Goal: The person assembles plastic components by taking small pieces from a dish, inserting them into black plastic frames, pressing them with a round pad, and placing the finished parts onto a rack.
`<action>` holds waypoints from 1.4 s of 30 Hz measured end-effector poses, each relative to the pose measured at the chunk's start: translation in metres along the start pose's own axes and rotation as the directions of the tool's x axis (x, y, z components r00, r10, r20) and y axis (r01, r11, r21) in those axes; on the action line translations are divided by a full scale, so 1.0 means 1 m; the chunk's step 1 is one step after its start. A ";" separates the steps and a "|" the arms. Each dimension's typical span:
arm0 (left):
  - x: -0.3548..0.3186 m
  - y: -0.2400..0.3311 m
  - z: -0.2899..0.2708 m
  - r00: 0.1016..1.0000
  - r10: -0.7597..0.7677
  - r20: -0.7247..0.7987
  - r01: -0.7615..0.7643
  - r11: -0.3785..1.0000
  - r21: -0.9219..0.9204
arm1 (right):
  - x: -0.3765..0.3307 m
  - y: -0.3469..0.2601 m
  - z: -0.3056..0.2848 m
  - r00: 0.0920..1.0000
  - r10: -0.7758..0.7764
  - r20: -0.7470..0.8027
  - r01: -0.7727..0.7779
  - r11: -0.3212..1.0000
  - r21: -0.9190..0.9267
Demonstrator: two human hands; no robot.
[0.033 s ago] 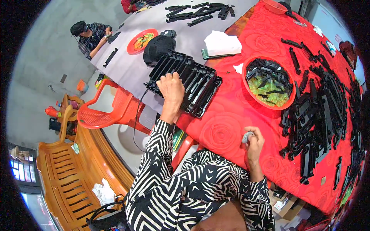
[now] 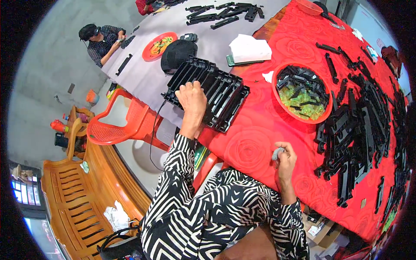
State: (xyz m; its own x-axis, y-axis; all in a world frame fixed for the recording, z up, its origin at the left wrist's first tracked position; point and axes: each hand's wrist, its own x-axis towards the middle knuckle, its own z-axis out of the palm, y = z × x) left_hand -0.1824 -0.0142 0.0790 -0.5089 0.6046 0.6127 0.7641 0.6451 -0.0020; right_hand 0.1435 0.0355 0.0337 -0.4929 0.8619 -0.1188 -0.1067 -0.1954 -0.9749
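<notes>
My left hand (image 2: 192,102) is closed over the left part of a row of long black plastic strips (image 2: 227,97), at the corner of the table. Its curled fingers seem to grip one strip, though the palm hides most of it. The strips stand side by side like slats in a block. Over the red rose-patterned tablecloth (image 2: 242,149), near its front edge, my right hand (image 2: 286,164) is closed. Between its thumb and fingers is a small grey crumpled piece (image 2: 277,153), partly covered by them.
Right of the row stands a red basin (image 2: 277,102) of small black and yellow-green pieces. Loose black strips (image 2: 346,130) pile up farther right. A black cap (image 2: 178,56) and white tissues (image 2: 250,48) lie behind. A red chair (image 2: 125,123) is at left; a co-worker (image 2: 102,43) sits beyond.
</notes>
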 end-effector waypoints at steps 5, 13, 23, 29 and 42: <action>-0.002 -0.005 0.001 1.000 -0.005 -0.001 0.005 0.999 0.053 | 0.002 0.012 -0.004 1.000 -0.031 0.004 0.031 0.999 -0.039; 0.004 0.000 -0.006 0.998 -0.038 0.040 0.032 0.989 0.146 | 0.001 0.015 -0.011 0.995 0.034 -0.095 -0.039 0.998 -0.052; -0.080 0.117 -0.042 0.876 0.457 -0.152 -0.457 0.688 -0.564 | -0.006 -0.016 -0.070 0.914 -0.357 -0.194 0.220 0.836 -0.502; -0.136 0.147 -0.023 0.810 0.586 0.006 -0.366 0.514 -0.775 | -0.005 -0.048 -0.126 0.691 -0.623 -0.365 -0.186 0.334 -0.924; -0.138 0.147 -0.023 0.799 0.599 0.054 -0.262 0.427 -0.866 | 0.006 -0.045 -0.153 0.857 -0.372 -0.357 -0.363 0.057 -0.930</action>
State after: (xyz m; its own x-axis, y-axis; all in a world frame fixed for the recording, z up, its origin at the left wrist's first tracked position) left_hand 0.0092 -0.0134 0.0129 0.0301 0.8948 0.4454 0.8023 -0.2874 0.5231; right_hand 0.2776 0.1217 0.0478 -0.0743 0.9782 0.1940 0.9758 0.1114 -0.1880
